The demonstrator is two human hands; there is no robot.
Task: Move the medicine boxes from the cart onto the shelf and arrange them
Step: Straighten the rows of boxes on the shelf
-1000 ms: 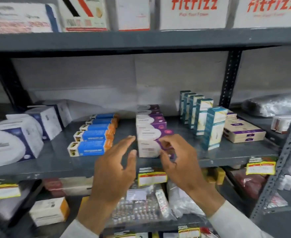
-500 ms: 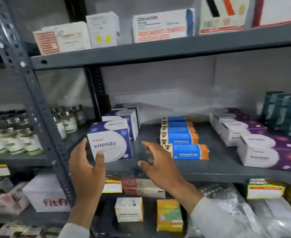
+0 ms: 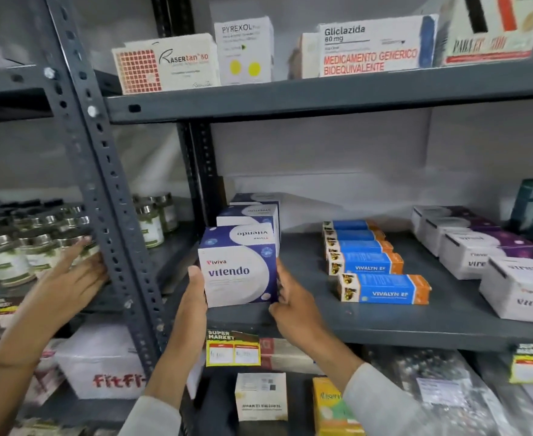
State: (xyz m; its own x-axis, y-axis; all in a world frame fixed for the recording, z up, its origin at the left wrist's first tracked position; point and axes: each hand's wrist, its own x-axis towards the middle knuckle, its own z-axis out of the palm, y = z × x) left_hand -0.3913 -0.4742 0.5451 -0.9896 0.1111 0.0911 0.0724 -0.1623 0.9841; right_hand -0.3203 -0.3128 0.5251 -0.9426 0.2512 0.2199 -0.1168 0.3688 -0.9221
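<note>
Blue-and-white Vitendo box (image 3: 238,272) stands at the shelf (image 3: 384,322) front edge, grasped between left hand (image 3: 193,306) and right hand (image 3: 293,306) fingers. Best slide it straight back, flush with the matching row (image 3: 252,215) behind, label forward.

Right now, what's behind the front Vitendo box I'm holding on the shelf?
Behind the front Vitendo box, more Vitendo boxes stand in a row running back toward the wall. Only their tops show; the front box covers their lower faces and the shelf beneath them.
</note>
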